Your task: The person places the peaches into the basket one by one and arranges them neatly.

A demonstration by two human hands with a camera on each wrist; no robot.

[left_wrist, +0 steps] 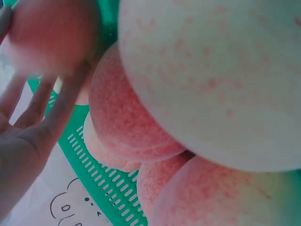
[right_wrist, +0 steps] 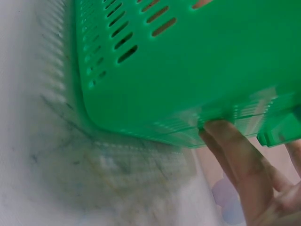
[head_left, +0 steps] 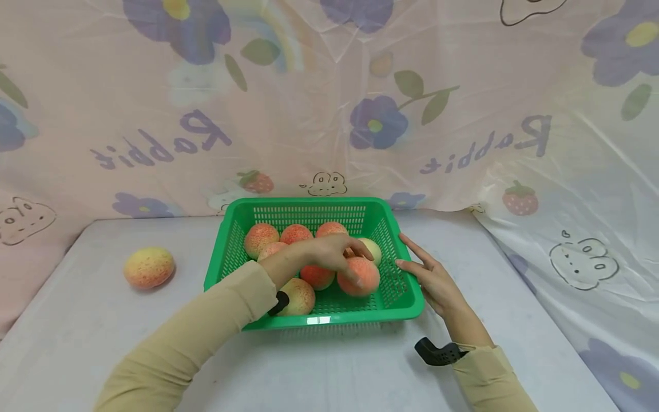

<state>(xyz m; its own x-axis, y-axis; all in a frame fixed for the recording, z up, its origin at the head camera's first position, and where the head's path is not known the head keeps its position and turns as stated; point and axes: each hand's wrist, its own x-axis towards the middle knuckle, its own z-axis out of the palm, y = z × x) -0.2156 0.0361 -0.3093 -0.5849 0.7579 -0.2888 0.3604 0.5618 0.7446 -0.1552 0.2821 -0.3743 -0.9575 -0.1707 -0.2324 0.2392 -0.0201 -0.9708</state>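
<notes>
My left hand (head_left: 337,252) reaches over a green plastic basket (head_left: 360,316) and holds a pinkish-orange peach (head_left: 362,278) in its fingers. The same peach (left_wrist: 54,35) is blurred in the left wrist view, with the fingers bent against it. Several other peaches sit in the basket, among them a yellow-red peach (head_left: 261,240) and a pale yellow one (head_left: 370,252). At the basket's right side, my right hand (head_left: 435,283) holds the rim with thumb and forefinger over it. In the right wrist view, other fingers (right_wrist: 240,160) touch the outer wall.
A lone yellow-red peach (head_left: 149,268) lies on the white table (head_left: 319,372) left of the basket. Behind the table hangs a printed cloth (head_left: 309,114) with flowers and rabbits. A black wrist mount (head_left: 437,352) sticks out from the right sleeve.
</notes>
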